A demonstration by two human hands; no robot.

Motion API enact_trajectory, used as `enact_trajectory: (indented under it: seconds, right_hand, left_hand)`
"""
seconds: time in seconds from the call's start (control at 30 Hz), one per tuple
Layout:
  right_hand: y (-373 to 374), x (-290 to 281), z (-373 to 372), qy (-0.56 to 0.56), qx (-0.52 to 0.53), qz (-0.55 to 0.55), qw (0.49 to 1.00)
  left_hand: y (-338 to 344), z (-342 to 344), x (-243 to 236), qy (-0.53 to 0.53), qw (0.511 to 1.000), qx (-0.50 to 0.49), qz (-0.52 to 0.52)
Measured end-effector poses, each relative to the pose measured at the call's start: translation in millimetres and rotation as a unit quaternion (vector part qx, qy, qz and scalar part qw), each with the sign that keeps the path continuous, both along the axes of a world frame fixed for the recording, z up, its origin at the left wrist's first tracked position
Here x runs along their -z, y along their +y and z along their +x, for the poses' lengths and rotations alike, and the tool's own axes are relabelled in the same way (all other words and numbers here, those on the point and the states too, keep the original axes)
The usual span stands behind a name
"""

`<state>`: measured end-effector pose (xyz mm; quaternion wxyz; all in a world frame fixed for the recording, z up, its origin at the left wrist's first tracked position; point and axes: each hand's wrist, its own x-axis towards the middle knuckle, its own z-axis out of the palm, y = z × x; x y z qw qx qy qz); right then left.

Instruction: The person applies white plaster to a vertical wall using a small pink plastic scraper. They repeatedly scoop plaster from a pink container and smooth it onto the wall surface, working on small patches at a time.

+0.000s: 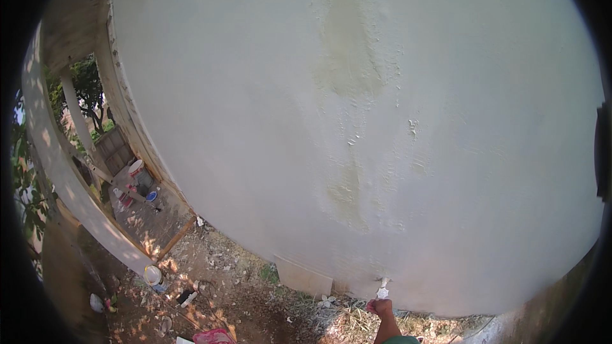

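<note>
My right hand (pixel 380 308) is closed round a putty knife (pixel 382 290), low down in front of a large pale wall (pixel 242 121). White material covers the tool, and its thin edge lies close to the lower part of the wall. Whether the edge touches the surface I cannot tell. Above it, a damp-looking greenish patch (pixel 347 38) runs down the wall, with a smaller patch (pixel 344 194) below. Rough ridges and flakes mark the surface around both. A green sleeve shows at my right forearm. My left hand is out of sight.
On the left, a porch opening holds buckets (pixel 136 168) and a blue-rimmed container (pixel 151 196). A white bucket (pixel 153 275) stands on littered ground. Nearby lie a brush-like block (pixel 187 297) and a pink bag (pixel 214 337). A flat board (pixel 303 275) leans at the wall's foot.
</note>
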<state>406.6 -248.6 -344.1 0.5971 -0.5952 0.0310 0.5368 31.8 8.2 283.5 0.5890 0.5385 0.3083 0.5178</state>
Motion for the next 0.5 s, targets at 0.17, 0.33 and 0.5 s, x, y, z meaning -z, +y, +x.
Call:
enact_trajectory:
  seconds: [0.17, 0.33, 0.5]
  right_hand:
    - [7, 24, 2, 0.033, -0.133, -0.124, 0.983]
    - [16, 56, -3, -0.003, -0.092, 0.041, 0.995]
    - [3, 5, -19, -0.408, -0.13, -0.119, 0.896]
  left_hand:
    - [6, 9, -40, 0.007, 0.999, -0.004, 0.046]
    - [8, 19, -73, 0.012, 0.997, -0.004, 0.073]
    - [5, 22, -99, 0.007, 0.996, -0.005, 0.094]
